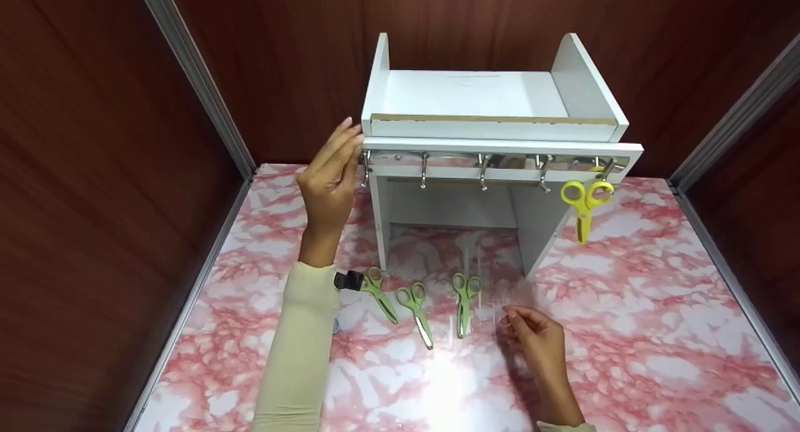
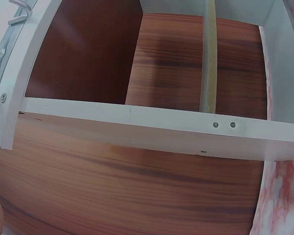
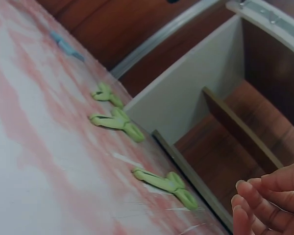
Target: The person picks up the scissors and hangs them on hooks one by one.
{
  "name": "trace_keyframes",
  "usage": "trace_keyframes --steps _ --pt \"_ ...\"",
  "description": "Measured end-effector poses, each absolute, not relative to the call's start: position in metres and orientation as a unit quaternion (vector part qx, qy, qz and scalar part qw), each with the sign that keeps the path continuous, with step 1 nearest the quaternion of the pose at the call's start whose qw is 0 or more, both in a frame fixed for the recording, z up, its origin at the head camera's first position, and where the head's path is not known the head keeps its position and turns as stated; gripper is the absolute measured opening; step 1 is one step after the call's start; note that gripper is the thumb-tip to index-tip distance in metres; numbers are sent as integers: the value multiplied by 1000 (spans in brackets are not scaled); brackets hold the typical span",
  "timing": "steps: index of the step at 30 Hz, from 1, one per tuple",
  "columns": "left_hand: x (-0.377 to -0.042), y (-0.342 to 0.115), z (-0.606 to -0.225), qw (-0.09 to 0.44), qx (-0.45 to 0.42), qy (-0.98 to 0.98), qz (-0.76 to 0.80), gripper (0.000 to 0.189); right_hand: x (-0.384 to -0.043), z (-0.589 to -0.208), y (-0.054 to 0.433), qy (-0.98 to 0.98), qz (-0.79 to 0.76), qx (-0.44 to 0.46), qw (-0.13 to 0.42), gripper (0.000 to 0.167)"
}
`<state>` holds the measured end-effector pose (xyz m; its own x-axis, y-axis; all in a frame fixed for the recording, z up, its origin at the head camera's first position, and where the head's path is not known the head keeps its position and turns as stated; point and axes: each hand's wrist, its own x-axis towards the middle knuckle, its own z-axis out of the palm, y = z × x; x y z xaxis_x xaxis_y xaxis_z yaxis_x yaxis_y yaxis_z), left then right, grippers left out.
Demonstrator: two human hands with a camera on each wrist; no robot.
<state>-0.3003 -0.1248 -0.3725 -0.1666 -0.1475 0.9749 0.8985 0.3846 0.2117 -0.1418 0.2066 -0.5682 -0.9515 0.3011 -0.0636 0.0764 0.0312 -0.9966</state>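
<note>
My left hand (image 1: 331, 172) rests its nearly straight fingers against the left end of a white shelf unit (image 1: 494, 129), by its hook rail (image 1: 453, 164). Yellow scissors (image 1: 584, 210) hang from the rail's rightmost hook. Low over the tabletop, my right hand (image 1: 536, 341) has loosely bent fingers; nothing shows between them in the right wrist view. Nearest to it lie green scissors (image 1: 462, 304). Two more pairs are further left: middle green scissors (image 1: 417, 313) and left green scissors (image 1: 379, 294), partly hidden by a black wrist camera (image 1: 350, 281).
The red-and-white marbled table (image 1: 656, 344) has brown wood walls (image 1: 94, 169) round it. Thin clear strips (image 1: 480, 282) lie beside the scissors. A light-blue object (image 3: 66, 46) lies further left, mostly hidden by my left forearm in the head view. Several metal hooks (image 1: 483, 172) jut forward.
</note>
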Motion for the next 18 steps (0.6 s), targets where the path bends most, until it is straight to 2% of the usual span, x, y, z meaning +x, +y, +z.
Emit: trace_keyframes --steps 6,18 --pt "-301 -125 -374 569 -307 -607 -462 19 -140 -577 197 -738 656 -129 93 15" --pt "-301 -124 -372 569 -307 -609 -460 18 -139 -581 187 -757 638 -115 84 15"
